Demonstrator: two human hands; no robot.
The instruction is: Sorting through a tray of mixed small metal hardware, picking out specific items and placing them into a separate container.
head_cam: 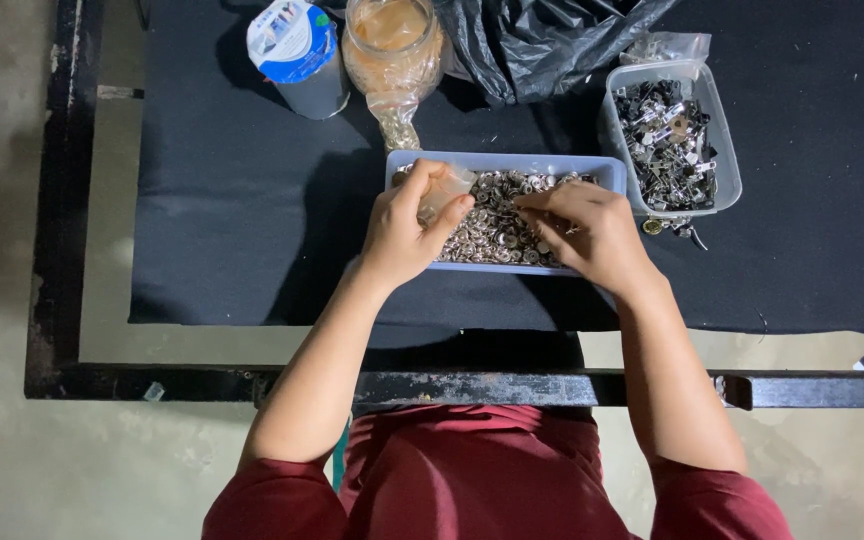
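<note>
Left hand [402, 228]: fingers pinched on small clear bag [445, 195], over tray's 9 o'clock end. Right hand [580, 228]: fingertips curled into silver rings [497, 225], grip unclear. Blue tray [607, 170] near full; most unsorted.

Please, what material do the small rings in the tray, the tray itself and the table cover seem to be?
Small rings: likely metal, silvery with bright glints. Tray: probably plastic, pale blue with thin, smooth, slightly see-through walls. Table cover: seems dark cloth, matte and without shine.
</note>
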